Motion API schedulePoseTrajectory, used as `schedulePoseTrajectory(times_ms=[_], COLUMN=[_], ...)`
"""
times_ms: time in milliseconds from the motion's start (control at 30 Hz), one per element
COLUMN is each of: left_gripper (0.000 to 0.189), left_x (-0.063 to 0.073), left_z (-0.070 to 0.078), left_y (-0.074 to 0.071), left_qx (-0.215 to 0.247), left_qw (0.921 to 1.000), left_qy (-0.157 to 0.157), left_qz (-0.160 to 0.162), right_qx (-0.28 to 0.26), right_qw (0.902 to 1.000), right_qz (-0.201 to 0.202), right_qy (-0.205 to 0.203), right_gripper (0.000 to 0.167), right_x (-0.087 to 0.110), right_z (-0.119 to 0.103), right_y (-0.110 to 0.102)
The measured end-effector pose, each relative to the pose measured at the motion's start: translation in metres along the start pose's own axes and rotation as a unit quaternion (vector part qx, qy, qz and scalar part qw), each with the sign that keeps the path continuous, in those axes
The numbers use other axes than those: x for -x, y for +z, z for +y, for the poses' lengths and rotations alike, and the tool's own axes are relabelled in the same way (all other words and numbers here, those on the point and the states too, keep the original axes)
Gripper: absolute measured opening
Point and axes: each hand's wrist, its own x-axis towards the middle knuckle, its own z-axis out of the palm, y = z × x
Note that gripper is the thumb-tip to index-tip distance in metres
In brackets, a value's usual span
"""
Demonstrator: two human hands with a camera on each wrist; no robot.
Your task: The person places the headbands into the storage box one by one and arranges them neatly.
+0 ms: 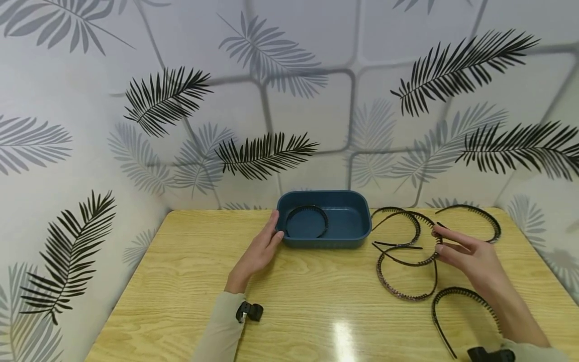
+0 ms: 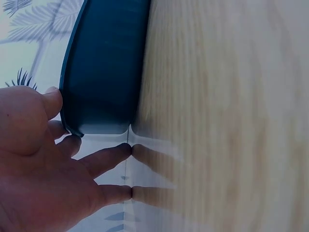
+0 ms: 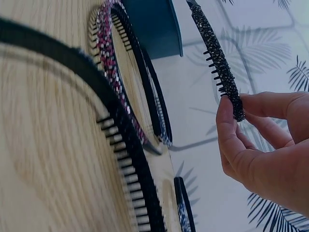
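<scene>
A dark blue rectangular container (image 1: pixel 323 243) stands at the back of the table. My left hand (image 1: pixel 259 251) grips its left end, the thumb at the rim; in the left wrist view two other fingertips touch the table beside it. Inside the container, toward its left, lies a dark toothed headband (image 1: pixel 326 221). My right hand (image 1: pixel 470 259) pinches another headband, black and glittery (image 3: pixel 215 53), between thumb and fingers. It is raised off the table, to the right of the container, and overlaps the headbands behind it in the head view.
On the table's right side lie a pink-and-silver glitter headband (image 1: pixel 390 290), a dark headband (image 1: pixel 416 229) beside the container, one (image 1: pixel 492 221) at the back right and one (image 1: pixel 461 290) near my right forearm. A leaf-patterned wall (image 1: pixel 312 115) rises behind the table (image 1: pixel 190 281).
</scene>
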Motion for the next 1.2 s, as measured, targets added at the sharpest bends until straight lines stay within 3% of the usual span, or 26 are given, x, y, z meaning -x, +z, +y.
schedulePoseTrajectory(times_ms=[300, 700, 1200], left_gripper=[0.063, 0.062, 0.064], left_x=[-0.001, 0.0, 0.001], left_z=[-0.002, -0.002, -0.003], left_y=[0.0, 0.002, 0.003], left_qx=[-0.009, -0.017, 0.009], left_qw=[1.0, 0.9995, 0.9998], left_qy=[0.004, 0.018, 0.016], left_qz=[0.001, 0.017, 0.0], right_qx=[0.061, 0.077, 0.02], right_qw=[0.9981, 0.997, 0.9997], right_qz=[-0.011, -0.011, -0.012], right_qy=[0.003, 0.002, 0.009], right_gripper=[0.054, 0.062, 0.058], right_x=[-0.011, -0.035, -0.076], right_z=[-0.005, -0.012, -0.015], right_y=[0.022, 0.053, 0.102])
